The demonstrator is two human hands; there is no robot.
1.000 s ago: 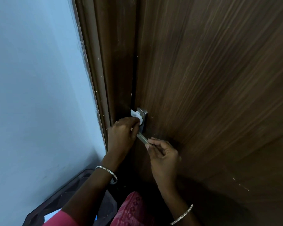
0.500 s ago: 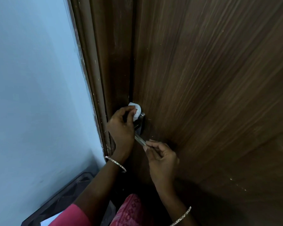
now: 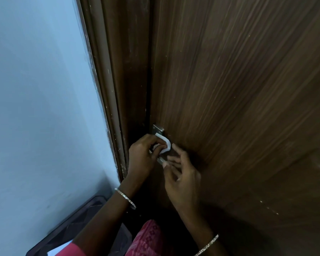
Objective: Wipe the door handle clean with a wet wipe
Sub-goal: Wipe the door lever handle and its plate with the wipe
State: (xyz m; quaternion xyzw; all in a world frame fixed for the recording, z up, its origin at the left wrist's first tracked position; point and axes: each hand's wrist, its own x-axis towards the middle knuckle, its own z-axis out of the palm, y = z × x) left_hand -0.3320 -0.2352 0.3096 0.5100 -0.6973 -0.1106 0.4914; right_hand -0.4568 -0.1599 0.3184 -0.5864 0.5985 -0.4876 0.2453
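Observation:
A metal door handle (image 3: pixel 158 129) is fixed to the dark wooden door (image 3: pixel 238 89) near its left edge; only the top of its plate and a short bit of lever show. My left hand (image 3: pixel 141 157) holds a folded white wet wipe (image 3: pixel 164 144) against the handle just below the plate top. My right hand (image 3: pixel 181 174) is right beside it, fingers spread and blurred, fingertips at the lever end. I cannot tell whether they touch the lever.
The brown door frame (image 3: pixel 111 89) runs down the left of the door, with a pale blue wall (image 3: pixel 41 108) beyond it. A dark ribbed object (image 3: pixel 68 226) lies at the bottom left by the wall. Pink clothing shows at the bottom.
My left hand has slid the wipe down from the plate's top, which now shows bare. My right hand has loosened from the lever and spread its fingers.

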